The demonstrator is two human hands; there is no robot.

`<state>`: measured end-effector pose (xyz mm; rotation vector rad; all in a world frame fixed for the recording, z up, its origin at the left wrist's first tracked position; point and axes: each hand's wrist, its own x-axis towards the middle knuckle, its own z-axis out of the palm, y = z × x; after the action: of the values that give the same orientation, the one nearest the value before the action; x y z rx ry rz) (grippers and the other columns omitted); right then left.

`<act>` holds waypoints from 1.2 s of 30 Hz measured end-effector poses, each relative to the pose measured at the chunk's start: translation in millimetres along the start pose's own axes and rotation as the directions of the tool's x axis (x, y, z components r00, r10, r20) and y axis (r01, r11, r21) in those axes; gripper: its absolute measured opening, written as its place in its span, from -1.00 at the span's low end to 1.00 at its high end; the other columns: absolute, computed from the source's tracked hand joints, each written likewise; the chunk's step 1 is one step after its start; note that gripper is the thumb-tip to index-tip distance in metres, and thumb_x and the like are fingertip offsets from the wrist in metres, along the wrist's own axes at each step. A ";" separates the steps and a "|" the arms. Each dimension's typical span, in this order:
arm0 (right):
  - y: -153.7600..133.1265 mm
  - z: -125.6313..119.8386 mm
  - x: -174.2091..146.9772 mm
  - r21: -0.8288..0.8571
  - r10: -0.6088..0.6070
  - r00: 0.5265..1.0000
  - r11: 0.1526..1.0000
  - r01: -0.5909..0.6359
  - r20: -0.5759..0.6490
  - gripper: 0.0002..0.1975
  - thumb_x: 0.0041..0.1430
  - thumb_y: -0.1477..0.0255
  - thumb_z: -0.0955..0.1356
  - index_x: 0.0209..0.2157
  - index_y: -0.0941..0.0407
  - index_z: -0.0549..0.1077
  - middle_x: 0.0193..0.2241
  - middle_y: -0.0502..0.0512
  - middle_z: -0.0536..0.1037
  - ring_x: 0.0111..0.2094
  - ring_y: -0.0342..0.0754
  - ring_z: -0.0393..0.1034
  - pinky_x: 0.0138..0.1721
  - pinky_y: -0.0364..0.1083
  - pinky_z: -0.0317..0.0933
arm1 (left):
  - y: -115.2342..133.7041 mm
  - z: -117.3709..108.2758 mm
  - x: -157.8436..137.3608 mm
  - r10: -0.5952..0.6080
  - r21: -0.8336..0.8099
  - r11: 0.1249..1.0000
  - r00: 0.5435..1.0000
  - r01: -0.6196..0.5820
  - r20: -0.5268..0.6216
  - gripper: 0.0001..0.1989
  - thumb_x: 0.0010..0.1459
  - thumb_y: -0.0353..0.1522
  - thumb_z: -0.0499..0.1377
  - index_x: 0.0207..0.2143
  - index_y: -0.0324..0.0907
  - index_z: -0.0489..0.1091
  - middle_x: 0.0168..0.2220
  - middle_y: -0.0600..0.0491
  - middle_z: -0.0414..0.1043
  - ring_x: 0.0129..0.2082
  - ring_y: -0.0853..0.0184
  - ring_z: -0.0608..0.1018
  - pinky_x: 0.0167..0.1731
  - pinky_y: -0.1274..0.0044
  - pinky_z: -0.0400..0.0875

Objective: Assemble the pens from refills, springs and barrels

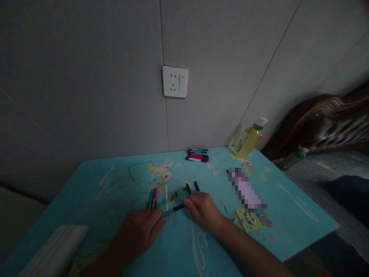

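Between my two hands runs a blue pen (169,212) with a black end. Its blue end is pinched in my left hand (141,227), and the fingers of my right hand (203,209) close on the black end. Just beyond my left hand lie short blue and red pen barrels (153,196), partly hidden by it. A thin white strip (166,197) lies beside them, with small dark bits (173,196) to its right. Two black pen parts (188,189) show behind my right hand.
Several blue, red and white pens (197,156) lie in a pile near the wall. A bottle of yellow liquid (248,141) stands at the back right corner. A pixelated purple object (246,188) lies at right, a white packet (57,248) at left. The patterned blue tabletop (115,200) meets the wall.
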<state>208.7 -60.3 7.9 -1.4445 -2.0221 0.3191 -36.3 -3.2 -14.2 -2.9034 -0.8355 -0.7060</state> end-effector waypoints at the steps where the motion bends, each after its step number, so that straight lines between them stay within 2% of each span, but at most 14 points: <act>1: -0.2 -0.3 0.0 0.018 -0.004 1.000 1.000 0.004 -0.009 -0.63 0.39 0.33 0.19 -0.49 0.12 0.38 -0.55 0.02 0.43 -0.47 -0.12 0.31 -0.37 -0.14 0.13 | 3.4 -1.3 1.2 -0.016 -0.014 1.000 0.999 0.017 0.045 -0.77 0.32 -0.29 0.04 -0.40 -0.15 0.36 -0.58 0.13 0.39 -0.58 0.39 0.48 -0.52 0.54 0.28; 4: -0.8 -1.3 1.3 0.080 -0.021 0.999 0.997 0.023 -0.028 -0.67 0.38 0.33 0.21 -0.44 0.12 0.42 -0.52 0.04 0.45 -0.43 -0.09 0.32 -0.35 -0.13 0.16 | 9.7 -3.9 4.8 -0.082 -0.013 0.996 0.991 0.084 0.110 -0.74 0.32 -0.27 0.01 -0.41 -0.15 0.35 -0.58 0.11 0.43 -0.59 0.36 0.49 -0.53 0.53 0.26; 10: -0.1 -2.3 3.8 0.209 -0.038 0.997 0.976 0.052 -0.069 -0.87 0.29 0.36 0.33 -0.21 0.09 0.48 -0.35 0.07 0.53 -0.30 -0.07 0.40 -0.25 -0.11 0.26 | 4.5 -3.8 4.3 -0.107 -0.041 0.993 0.986 0.114 0.131 -0.73 0.33 -0.28 -0.01 -0.36 -0.16 0.39 -0.58 0.10 0.45 -0.59 0.37 0.51 -0.56 0.55 0.24; 15: -3.3 -6.6 4.0 0.229 -0.092 0.994 0.968 0.105 -0.064 -0.83 0.28 0.34 0.34 -0.14 0.10 0.47 -0.31 0.10 0.54 -0.25 -0.04 0.40 -0.19 -0.07 0.29 | 0.6 -1.7 1.1 -0.115 -0.059 0.991 0.984 0.124 0.137 -0.75 0.33 -0.29 -0.01 -0.31 -0.16 0.41 -0.56 0.10 0.45 -0.58 0.32 0.53 -0.54 0.51 0.26; 21: -7.8 -9.6 4.4 0.219 -0.101 0.992 0.969 0.116 -0.079 -0.79 0.36 0.44 0.23 -0.09 0.09 0.46 -0.27 0.11 0.56 -0.22 -0.03 0.39 -0.13 -0.03 0.28 | -1.5 -1.1 -0.6 -0.099 -0.071 0.991 0.985 0.110 0.138 -0.72 0.33 -0.27 -0.01 -0.38 -0.17 0.39 -0.58 0.10 0.42 -0.59 0.32 0.51 -0.53 0.50 0.30; 26: -9.7 -15.0 5.6 0.240 -0.126 0.989 0.960 0.142 -0.082 -0.79 0.35 0.43 0.25 -0.05 0.09 0.44 -0.24 0.12 0.56 -0.19 -0.03 0.39 -0.09 -0.02 0.27 | -6.0 -0.6 -2.8 -0.101 -0.080 0.991 0.986 0.112 0.130 -0.73 0.33 -0.27 -0.01 -0.30 -0.17 0.44 -0.53 0.09 0.44 -0.55 0.34 0.52 -0.49 0.51 0.35; 29: -11.3 -17.3 5.3 0.256 -0.126 0.989 0.956 0.143 -0.082 -0.81 0.34 0.40 0.27 -0.07 0.09 0.45 -0.26 0.11 0.56 -0.20 -0.04 0.40 -0.11 -0.04 0.28 | -7.6 -2.9 -0.9 -0.067 -0.059 0.996 0.996 0.070 0.050 -0.73 0.32 -0.28 0.00 -0.07 -0.15 0.43 -0.37 0.04 0.48 -0.43 0.33 0.54 -0.39 0.51 0.40; 32: -15.1 -14.7 2.9 0.253 -0.124 0.991 0.958 0.135 -0.058 -0.81 0.34 0.38 0.27 -0.10 0.10 0.46 -0.31 0.09 0.57 -0.26 -0.06 0.40 -0.16 -0.07 0.28 | -5.3 -5.2 1.6 0.018 0.003 1.000 1.000 -0.018 0.012 -0.61 0.33 -0.31 0.00 0.18 -0.07 0.25 -0.33 0.04 0.45 -0.41 0.34 0.51 -0.37 0.52 0.38; 36: -21.1 -7.9 -1.3 0.231 -0.147 0.989 0.961 0.149 -0.023 -0.79 0.36 0.42 0.23 -0.08 0.11 0.44 -0.28 0.08 0.59 -0.27 -0.06 0.41 -0.15 -0.08 0.27 | 5.9 -5.0 0.8 0.133 0.102 0.986 0.991 -0.134 0.017 -0.62 0.32 -0.34 0.03 0.17 -0.02 0.27 -0.38 0.06 0.42 -0.45 0.34 0.49 -0.40 0.51 0.34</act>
<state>197.7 -70.5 24.8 -1.1434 -2.0001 0.4701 -34.7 -8.7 -8.9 -2.8402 -0.6498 -0.6186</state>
